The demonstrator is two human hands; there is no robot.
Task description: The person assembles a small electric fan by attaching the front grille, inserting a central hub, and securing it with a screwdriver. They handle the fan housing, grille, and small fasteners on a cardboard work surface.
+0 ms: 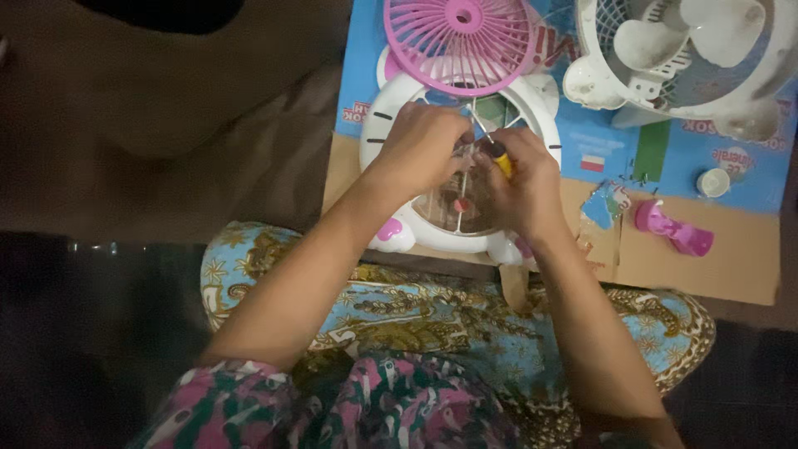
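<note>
A small white round fan housing [376, 125] with pink feet lies on a cardboard sheet. A clear fan blade piece [453, 212] sits in its middle. My left hand [424, 145] rests closed on the hub area, pinching something small I cannot make out. My right hand [524, 179] grips a yellow-handled screwdriver [501, 160] pointed at the hub. A pink fan grille [461, 41] lies just beyond the housing, overlapping its far rim.
A larger white fan with white blades [682, 50] stands at the back right. A pink handle part [669, 229] and a small white cap [712, 182] lie on the flattened cardboard box [706, 266]. A patterned blue and gold cloth [432, 316] covers my lap.
</note>
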